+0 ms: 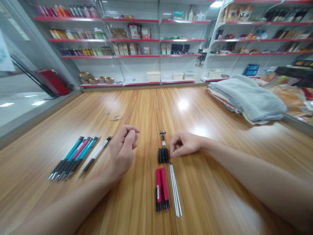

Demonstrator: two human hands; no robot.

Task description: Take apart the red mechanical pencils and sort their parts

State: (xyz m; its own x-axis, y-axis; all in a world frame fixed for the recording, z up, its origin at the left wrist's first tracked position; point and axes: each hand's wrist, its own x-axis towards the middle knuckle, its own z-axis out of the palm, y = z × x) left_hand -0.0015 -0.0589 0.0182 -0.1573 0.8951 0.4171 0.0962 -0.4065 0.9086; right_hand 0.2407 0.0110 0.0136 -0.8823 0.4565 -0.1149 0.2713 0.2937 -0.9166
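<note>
Red pen barrels (158,189) lie just below black pen parts (162,155) — left hand (122,150) and right hand (183,143) curled, empty, either side; a careless wrist could scatter tiny metal parts (162,138).

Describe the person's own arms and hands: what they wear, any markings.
The left forearm and right forearm are bare, with no sleeve in view. The left hand and right hand are gloveless. No watch, bracelet, ring, tape, cable or marking shows on either.
</note>
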